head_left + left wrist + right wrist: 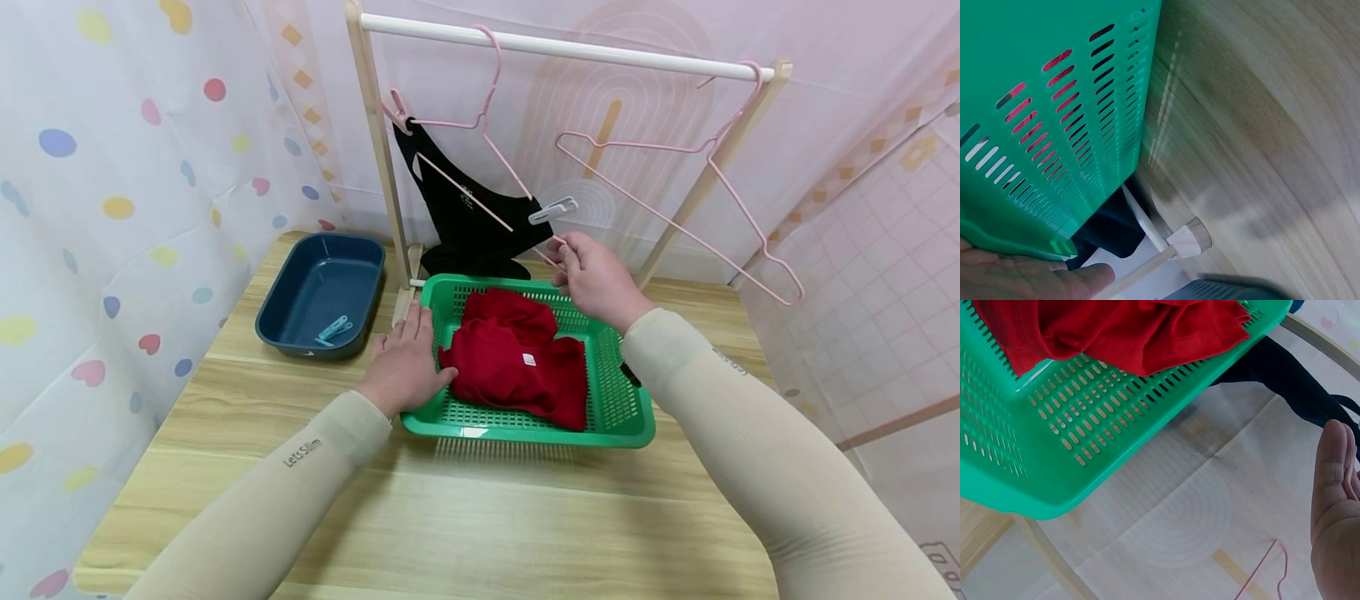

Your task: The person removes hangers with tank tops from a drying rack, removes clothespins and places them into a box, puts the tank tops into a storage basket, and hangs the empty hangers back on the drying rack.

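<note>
My right hand (pixel 600 279) pinches the lower right end of a pink hanger (pixel 491 146) on the rack's rail. A black garment (pixel 465 208) hangs from this hanger, held by a pink clothespin (pixel 399 110) at the left and a grey clothespin (pixel 553 211) at the right. Below stands a green basket (pixel 525 432) with a folded red garment (pixel 517 367) inside, a small white tag showing on it. Spread over the basket's left rim, my left hand (pixel 408 362) rests with fingers straight. In the right wrist view the right thumb (pixel 1331 462) hides most of the pinched spot.
A dark blue tub (pixel 300 279) with a few light blue clothespins (pixel 334 330) stands left of the basket. Another pink hanger (pixel 675 150) hangs bare at the rail's right end. The wooden rack (pixel 378 142) rises behind the basket on the wooden table (pixel 480 517).
</note>
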Tool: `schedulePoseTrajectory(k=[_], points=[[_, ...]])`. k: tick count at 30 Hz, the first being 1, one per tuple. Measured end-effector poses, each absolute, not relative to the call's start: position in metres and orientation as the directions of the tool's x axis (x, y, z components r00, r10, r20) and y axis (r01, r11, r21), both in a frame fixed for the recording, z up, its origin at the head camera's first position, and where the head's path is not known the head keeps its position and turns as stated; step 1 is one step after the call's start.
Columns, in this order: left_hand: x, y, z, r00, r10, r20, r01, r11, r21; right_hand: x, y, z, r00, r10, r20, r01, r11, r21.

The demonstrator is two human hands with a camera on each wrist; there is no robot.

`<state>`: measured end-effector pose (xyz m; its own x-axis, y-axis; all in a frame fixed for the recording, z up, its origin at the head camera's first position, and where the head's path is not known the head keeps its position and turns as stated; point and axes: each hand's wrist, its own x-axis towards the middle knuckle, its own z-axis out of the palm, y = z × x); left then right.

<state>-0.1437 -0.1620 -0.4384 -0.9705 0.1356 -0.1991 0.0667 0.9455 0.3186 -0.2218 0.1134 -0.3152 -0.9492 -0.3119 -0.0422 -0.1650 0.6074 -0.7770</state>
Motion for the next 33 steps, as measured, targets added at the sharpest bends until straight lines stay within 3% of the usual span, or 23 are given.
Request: schedulePoseTrajectory(k=[33], points=[[-0.143,-0.162,-0.437,-0.967,0.138,-0.212,0.063,0.944,0.325,-0.211,0.119,-0.315,-0.974,-0.149,0.17,-0.223,0.518,-0.826]])
